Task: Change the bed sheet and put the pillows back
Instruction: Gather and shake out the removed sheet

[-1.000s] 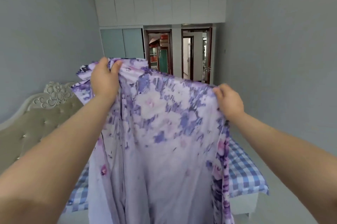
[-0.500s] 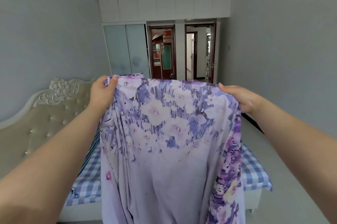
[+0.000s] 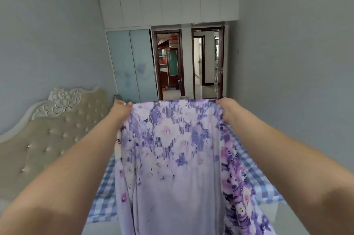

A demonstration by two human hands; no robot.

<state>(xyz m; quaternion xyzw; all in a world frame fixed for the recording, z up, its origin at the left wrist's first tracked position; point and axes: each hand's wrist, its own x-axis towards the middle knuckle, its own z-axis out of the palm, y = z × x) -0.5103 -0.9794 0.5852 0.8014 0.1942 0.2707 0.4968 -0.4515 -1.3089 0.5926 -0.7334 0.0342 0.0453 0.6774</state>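
Observation:
A purple floral bed sheet hangs in front of me, stretched by its top edge between both hands. My left hand grips the upper left corner, my right hand the upper right corner. Both arms are held out straight. The sheet drapes down over the bed, which wears a blue and white checked sheet. The hanging cloth hides most of the mattress. No pillows are in sight.
A beige tufted headboard with white carved trim stands at the left against the wall. Beyond the bed are a pale blue sliding wardrobe and two open doorways. Grey floor runs along the bed's right side.
Both hands have come down from chest height and spread the top edge flatter and lower. The sheet now hangs smoother, and more of the doorways shows above it.

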